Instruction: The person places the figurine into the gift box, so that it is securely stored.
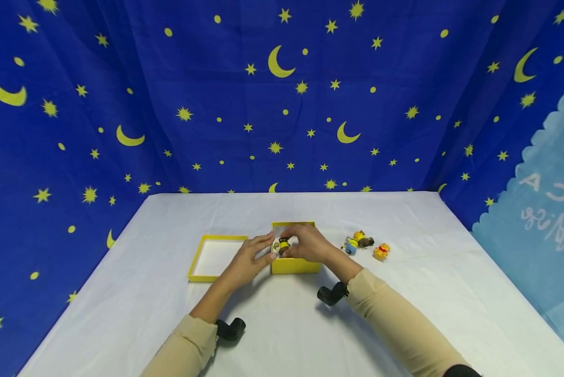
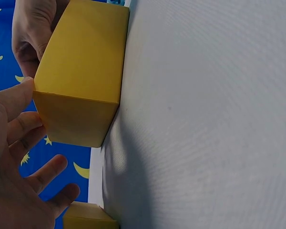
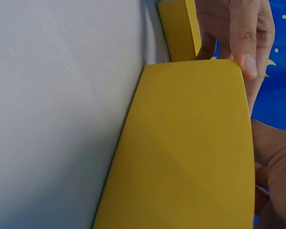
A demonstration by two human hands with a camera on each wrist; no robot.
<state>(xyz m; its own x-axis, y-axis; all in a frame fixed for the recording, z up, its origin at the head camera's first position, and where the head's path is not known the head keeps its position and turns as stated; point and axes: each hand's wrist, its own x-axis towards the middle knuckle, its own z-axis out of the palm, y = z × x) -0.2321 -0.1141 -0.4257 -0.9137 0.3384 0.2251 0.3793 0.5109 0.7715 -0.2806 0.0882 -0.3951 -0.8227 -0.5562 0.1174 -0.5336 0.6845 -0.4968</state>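
A yellow box [image 1: 296, 266] stands uncovered on the white table, its inside pale. My right hand [image 1: 308, 243] reaches over its opening and pinches a small yellow-and-dark striped toy figurine [image 1: 284, 245] at the left part of the box. My left hand [image 1: 250, 262] is at the box's left side, thumb by the near corner and fingers extended along the edge. In the left wrist view, the left thumb [image 2: 20, 95] touches the corner of the box [image 2: 81, 52]. Box walls hide the figurine from both wrist views.
Left of the box lies a shallow yellow lid [image 1: 194, 259] with a white inside. To the right are several small figurines [image 1: 355, 242] close together and an orange figurine [image 1: 382, 252] with a red detail. A blue star-patterned cloth [image 1: 291, 120] hangs behind the table [image 1: 282, 324].
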